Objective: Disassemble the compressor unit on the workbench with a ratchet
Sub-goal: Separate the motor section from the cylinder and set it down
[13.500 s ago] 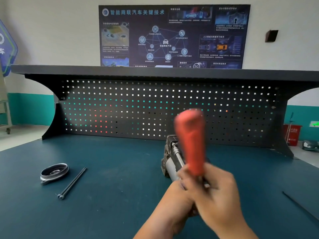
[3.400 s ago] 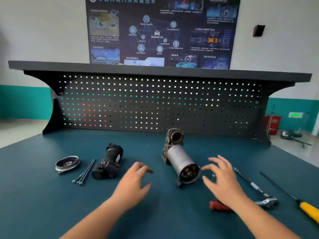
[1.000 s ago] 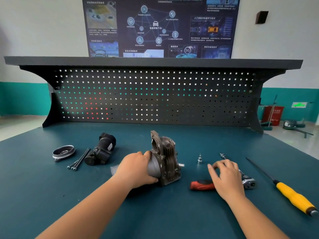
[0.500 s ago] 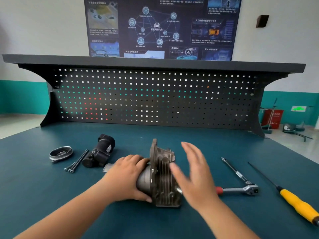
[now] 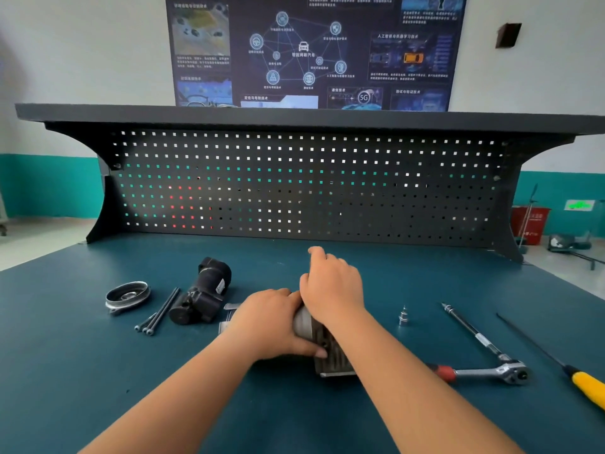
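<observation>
Desk, centre: compressor lying on its side. My left grip wraps its cylinder; my right grip curls over the finned head. I should brace one part and pull the other straight, without twisting. Ratchet lies apart, right.

**A vehicle-training workshop**

A workbench with a blue-green top stands against the wall, backed by a perforated pegboard under a dark shelf. A ratchet, a yellow-handled screwdriver and long bolts lie on it. Above hangs a poster of car diagrams and network icons.
</observation>
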The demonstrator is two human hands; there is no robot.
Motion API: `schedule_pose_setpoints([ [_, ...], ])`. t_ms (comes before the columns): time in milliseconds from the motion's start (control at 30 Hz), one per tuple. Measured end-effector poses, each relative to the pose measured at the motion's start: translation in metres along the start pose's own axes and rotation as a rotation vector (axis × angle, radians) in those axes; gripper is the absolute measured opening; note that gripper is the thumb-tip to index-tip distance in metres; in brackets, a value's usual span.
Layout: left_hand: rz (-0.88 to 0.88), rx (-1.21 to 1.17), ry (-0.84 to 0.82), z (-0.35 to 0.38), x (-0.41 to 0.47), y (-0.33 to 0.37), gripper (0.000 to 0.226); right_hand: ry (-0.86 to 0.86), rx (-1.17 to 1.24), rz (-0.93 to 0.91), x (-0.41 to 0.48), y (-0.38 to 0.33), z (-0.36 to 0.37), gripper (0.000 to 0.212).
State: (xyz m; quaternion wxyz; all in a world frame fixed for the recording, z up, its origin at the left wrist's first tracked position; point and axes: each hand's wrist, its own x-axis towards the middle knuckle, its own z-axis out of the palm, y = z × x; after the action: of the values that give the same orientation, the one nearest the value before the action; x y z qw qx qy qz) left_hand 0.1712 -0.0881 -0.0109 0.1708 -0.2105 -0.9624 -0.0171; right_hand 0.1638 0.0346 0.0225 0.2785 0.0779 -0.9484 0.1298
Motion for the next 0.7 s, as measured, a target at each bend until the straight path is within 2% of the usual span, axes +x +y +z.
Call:
schedule_pose_setpoints([
  [167,-0.014,0.031,-0.042,0.001,0.020,-0.007,0.076,-0.119,0.016,0.095,0.034,0.012,0.019,0.033],
  [333,-0.003,0.148,0.151,0.020,0.019,-0.008,0.067,-0.300,0.012,0.190,0.064,0.019,0.035,0.032],
  [500,-0.034,0.177,0.220,0.032,0.031,-0.009,0.056,-0.499,0.041,0.229,0.083,0.029,0.052,0.032],
  [700,-0.039,0.141,0.145,0.039,0.049,-0.014,0.038,-0.579,0.070,0.284,0.093,0.039,0.074,0.009],
])
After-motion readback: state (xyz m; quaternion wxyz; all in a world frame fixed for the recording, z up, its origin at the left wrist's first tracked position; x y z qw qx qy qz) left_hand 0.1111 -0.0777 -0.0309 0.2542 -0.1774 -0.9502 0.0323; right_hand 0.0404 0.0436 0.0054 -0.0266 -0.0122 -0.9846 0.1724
